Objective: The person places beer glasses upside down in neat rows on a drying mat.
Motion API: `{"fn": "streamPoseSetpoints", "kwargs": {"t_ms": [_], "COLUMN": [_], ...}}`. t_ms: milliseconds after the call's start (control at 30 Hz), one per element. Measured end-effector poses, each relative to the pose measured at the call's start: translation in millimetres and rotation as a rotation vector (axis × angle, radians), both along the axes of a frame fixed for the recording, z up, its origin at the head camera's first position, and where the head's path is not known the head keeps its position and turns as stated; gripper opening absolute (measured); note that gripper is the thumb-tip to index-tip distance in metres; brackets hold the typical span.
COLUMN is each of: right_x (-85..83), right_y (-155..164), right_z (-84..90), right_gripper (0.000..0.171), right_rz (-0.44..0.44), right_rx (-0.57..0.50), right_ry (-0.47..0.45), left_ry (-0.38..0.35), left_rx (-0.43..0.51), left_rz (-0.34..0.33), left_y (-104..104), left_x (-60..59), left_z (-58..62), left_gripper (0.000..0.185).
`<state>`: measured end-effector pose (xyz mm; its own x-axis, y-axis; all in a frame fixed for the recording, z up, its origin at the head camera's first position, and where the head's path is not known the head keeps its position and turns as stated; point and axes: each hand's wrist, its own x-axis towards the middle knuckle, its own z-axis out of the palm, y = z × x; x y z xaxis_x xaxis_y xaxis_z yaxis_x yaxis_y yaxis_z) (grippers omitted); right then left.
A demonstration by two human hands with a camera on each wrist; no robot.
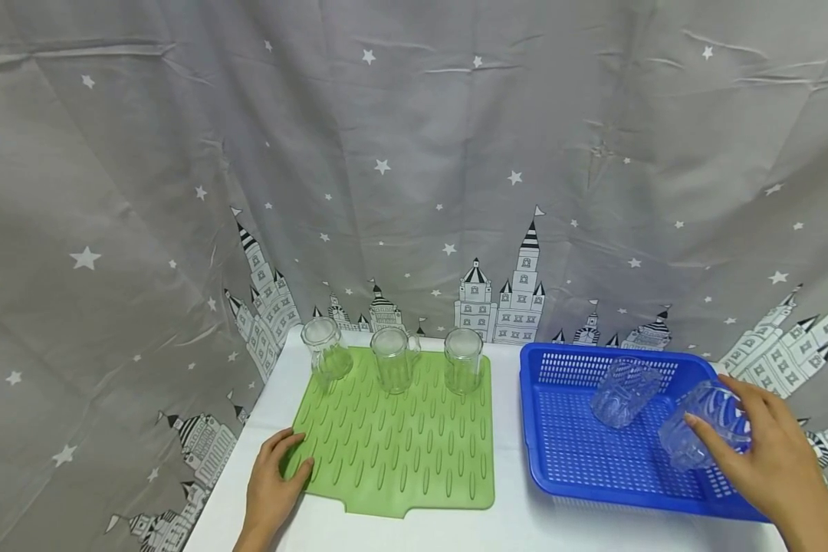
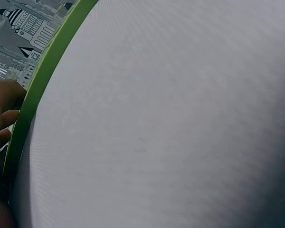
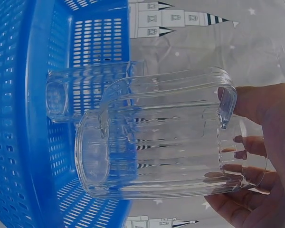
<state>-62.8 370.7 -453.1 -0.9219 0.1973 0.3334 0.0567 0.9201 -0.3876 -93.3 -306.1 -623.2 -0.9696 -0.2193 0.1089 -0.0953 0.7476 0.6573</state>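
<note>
My right hand grips a clear glass mug around its rim end, over the right side of the blue basket. In the right wrist view the mug lies sideways, with its base towards the basket and its handle uppermost. A second glass mug leans inside the basket. My left hand rests on the left edge of a green draining mat, its fingertips touching the surface. Upside down along the mat's back edge stand three glass mugs, the left, middle and right.
Mat and basket sit side by side on a white table, with a narrow strip of tabletop between them. A grey curtain with stars and castles hangs behind and to the left. The basket's raised rim surrounds the leaning mug.
</note>
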Motion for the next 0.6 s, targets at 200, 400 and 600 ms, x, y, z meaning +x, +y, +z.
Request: {"fn": "streamPoseSetpoints", "kwargs": {"t_ms": [200, 400, 600], "right_x": [1.2, -0.8, -1.3], "right_y": [-0.4, -2.1, -6.8], "right_z": [-0.6, 1.1, -3.8], "right_gripper": [0.084, 0.086, 0.084], "right_rz": [0.044, 0.036, 0.102], "right_rx": [-0.011, -0.006, -0.063], "right_ry": [0.03, 0.03, 0.101], "left_ry": [-0.001, -0.006, 0.003], "left_rx": [-0.003, 0.002, -0.003], "left_rz": [0.011, 0.016, 0.004], "left_y": [-0.6, -0.4, -0.1], "left_x": [0.8, 1.2, -0.3], "left_z": [-0.5, -1.7, -1.5], "left_gripper": [0.05, 0.05, 0.051]}}
